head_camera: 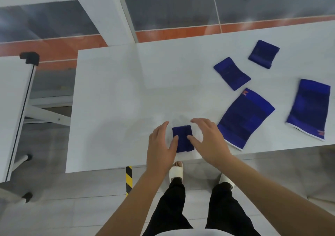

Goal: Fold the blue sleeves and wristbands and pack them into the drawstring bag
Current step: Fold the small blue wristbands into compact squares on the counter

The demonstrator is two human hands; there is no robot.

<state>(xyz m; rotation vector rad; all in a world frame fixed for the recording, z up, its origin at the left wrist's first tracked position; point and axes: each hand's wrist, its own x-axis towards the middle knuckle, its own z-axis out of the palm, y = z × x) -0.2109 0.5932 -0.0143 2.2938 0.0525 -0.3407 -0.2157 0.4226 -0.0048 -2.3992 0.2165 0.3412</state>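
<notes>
A person stands at the near edge of a white table, both bare forearms reaching forward over it. Between the hands lies a small blue wristband, folded into a compact rectangle with a crease running along its length, flat on the tabletop close to the near edge. The left hand sits just to the left of it, fingers spread loosely and palm down, with the thumb touching the wristband's left edge. The right hand is on the other side, likewise open and relaxed, its thumb resting against the right edge of the cloth — neither hand grips anything. To the right, a large blue sleeve with a white hem and a small orange logo lies flat and tilted, its near corner just beside the right hand. Farther right is a second blue sleeve of the same kind, also flat, with its white hem toward the near side. Beyond them rest two more wristbands, well apart from the hands: a middle wristband lying at an angle, and a far wristband nearer the back edge of the table. No drawstring bag can be made out. Below the table edge show black trousers and white sandals on a grey tiled floor — a yellow-and-black striped table leg stands just left of the feet.
</notes>
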